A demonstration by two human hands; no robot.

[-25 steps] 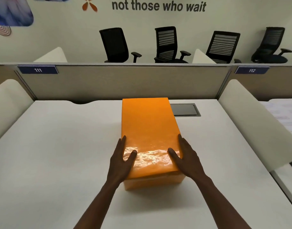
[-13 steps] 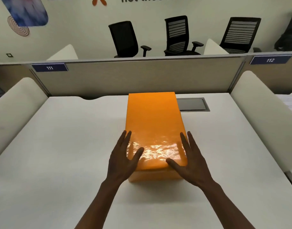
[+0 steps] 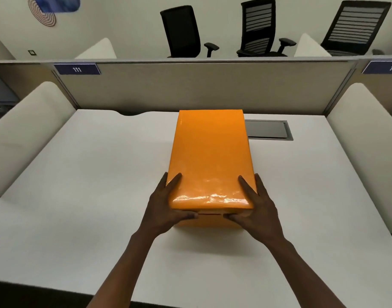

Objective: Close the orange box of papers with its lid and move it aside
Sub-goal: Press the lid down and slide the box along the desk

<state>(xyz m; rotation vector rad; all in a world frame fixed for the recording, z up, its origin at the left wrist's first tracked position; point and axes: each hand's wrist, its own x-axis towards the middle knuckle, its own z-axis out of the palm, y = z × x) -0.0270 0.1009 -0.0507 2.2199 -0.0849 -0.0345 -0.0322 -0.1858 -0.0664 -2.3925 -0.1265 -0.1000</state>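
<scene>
The orange box (image 3: 209, 221) stands lengthwise in the middle of the white desk (image 3: 90, 185), covered by its glossy orange lid (image 3: 209, 156). A thin dark gap shows under the lid's near edge. My left hand (image 3: 166, 207) clasps the box's near left corner, fingers along the side and thumb on the front face. My right hand (image 3: 257, 210) mirrors it on the near right corner. The papers inside are hidden.
A grey cable hatch (image 3: 268, 130) is set into the desk just right of the box's far end. Beige partitions (image 3: 190, 85) close off the back, with padded side screens at left (image 3: 28, 134) and right (image 3: 363, 141). Black office chairs (image 3: 181, 32) stand beyond.
My hands have slid from lying flat on the lid's near end down to the box's near corners, thumbs now on the front face. The view has shifted closer and downward.
</scene>
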